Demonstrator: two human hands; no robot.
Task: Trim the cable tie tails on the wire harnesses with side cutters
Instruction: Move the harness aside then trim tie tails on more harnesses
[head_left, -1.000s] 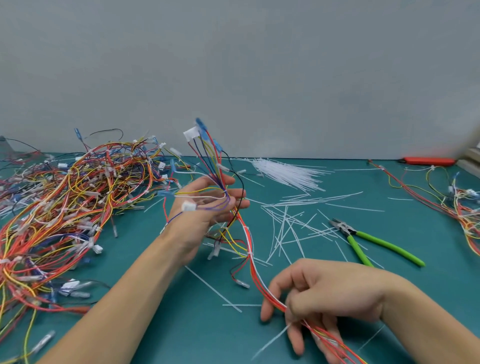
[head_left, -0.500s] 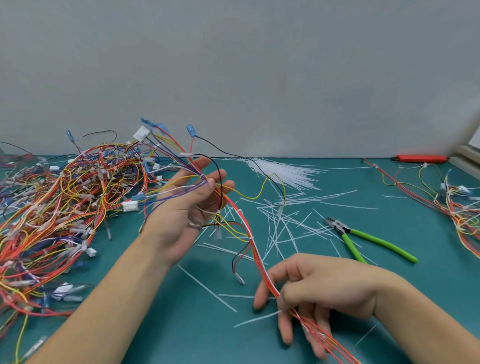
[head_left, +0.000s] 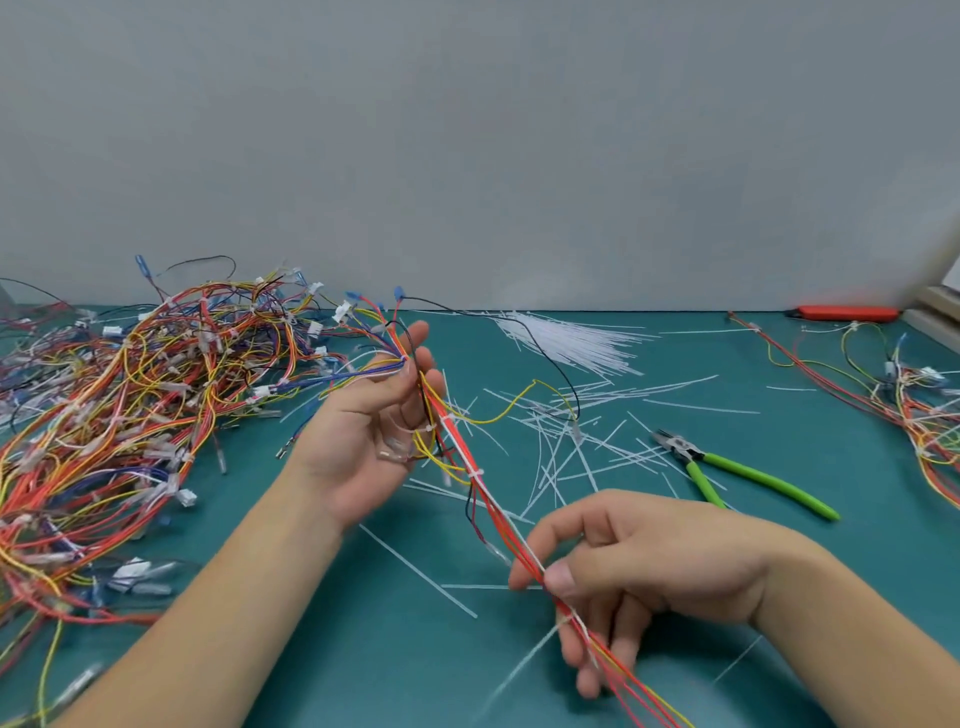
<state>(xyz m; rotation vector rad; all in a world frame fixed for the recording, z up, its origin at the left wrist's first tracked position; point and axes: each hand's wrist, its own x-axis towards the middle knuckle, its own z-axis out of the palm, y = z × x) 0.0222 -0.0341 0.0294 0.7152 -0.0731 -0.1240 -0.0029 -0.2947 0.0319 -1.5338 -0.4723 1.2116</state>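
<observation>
Fingers (head_left: 558, 576) of the right hand (head_left: 644, 566) are pinching the red trunk of the wire harness (head_left: 488, 499) at the 5 o'clock side of the view, thumb against forefinger, the other fingers curling beneath. The harness is running taut toward 11 o'clock, up to the left hand (head_left: 363, 431), which is gripping the fanned-out wire ends with thumb and fingers closing round them. Cable ties (head_left: 475, 474) are showing white along the trunk. Side cutters (head_left: 748, 475) with green handles are lying untouched on the teal mat (head_left: 291, 639) at 3 o'clock, among loose trimmed tails (head_left: 587, 441). A harness pile (head_left: 104, 415) is sitting at 9 o'clock, a bundle of fresh ties (head_left: 566, 338) at 1 o'clock, more harnesses (head_left: 914, 410) at far right. No containers are showing. Compared with half a second ago, the left hand is sitting slightly higher and farther right, the right hand barely shifting.
</observation>
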